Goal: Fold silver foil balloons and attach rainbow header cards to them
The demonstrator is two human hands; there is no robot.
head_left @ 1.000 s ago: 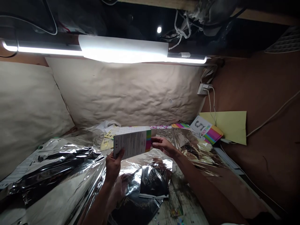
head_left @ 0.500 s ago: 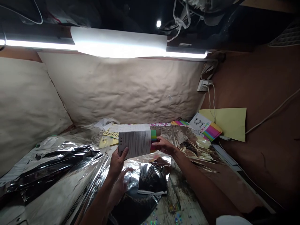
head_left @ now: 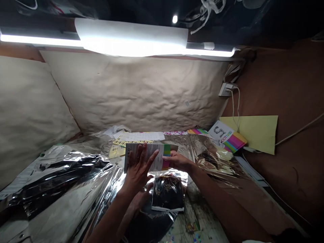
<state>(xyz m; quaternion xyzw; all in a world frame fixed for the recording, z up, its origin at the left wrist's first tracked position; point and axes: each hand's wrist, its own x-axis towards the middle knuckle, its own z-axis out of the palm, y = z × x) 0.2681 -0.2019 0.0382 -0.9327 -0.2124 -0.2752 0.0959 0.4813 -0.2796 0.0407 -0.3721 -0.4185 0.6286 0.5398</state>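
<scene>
– Judging by the hands, how far has the work come?

– Partway, I'd say. The printed packet (head_left: 159, 163) is up off the worktop (head_left: 181, 224), between the two hands, and not yet set down.

– Which one has hold of it?

– The right hand (head_left: 179, 161). It pinches the colour-striped end, thumb on the near face; the fingers behind are mostly hidden.

– And the left hand (head_left: 138, 172)?

– Wide open, its fingers spread across the printed face. It doesn't seem to grip anything; whether it presses or only rests there, I can't tell.

– Is the packet closed up?

– A greyish piece (head_left: 174, 147) sticks out past the striped end, so I judge that end unfinished. Flap or contents, I can't say.

– Anything lying done?

– Hard to know. A black shiny square (head_left: 167, 192) lies nearer the body, apparently untouched. Another striped piece (head_left: 227, 136) lies off to the right, against a yellow sheet (head_left: 255, 133); nothing shows whether it is finished or waiting.
</scene>
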